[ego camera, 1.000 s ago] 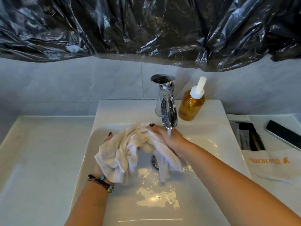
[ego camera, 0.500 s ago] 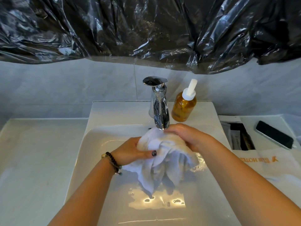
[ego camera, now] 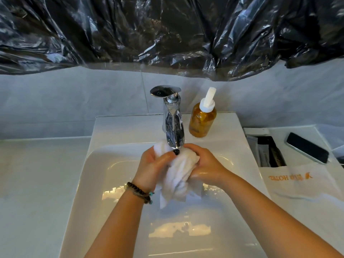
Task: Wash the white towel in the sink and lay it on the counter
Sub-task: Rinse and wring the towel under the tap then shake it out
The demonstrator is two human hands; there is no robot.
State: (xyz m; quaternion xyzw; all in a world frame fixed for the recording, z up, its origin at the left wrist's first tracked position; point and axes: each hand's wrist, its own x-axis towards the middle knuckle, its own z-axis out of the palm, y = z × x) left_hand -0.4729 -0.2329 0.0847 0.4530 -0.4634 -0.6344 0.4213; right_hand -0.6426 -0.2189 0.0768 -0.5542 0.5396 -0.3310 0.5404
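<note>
A: Centre of frame: one white towel, bunched into a long roll, held over the white sink.
B: Long axis?
A: Running from just under the spout, upper centre, down toward lower centre, leaning slightly left. Top end bundled beneath the chrome faucet; bottom end hanging loose in ragged folds above the basin, not clearly touching it.
B: Hands?
A: Two. Left hand curled round the roll's left side, thumb with a dark-painted nail laid across the top. Right hand clenched on the right side, fingers wrapped into the cloth. Both grasping the towel, pressed close on either side of it.
B: On the wrists?
A: One dark beaded bracelet on the left wrist, with a few turquoise beads.
B: Other things, counted?
A: One amber pump bottle with a white pump, just right of the faucet on the sink's back ledge. One dark phone at right edge on the counter. One white bag with orange lettering, lower right. One open box of dark sachets between sink and phone; sachets too small to count. Black plastic sheeting across the whole top.
</note>
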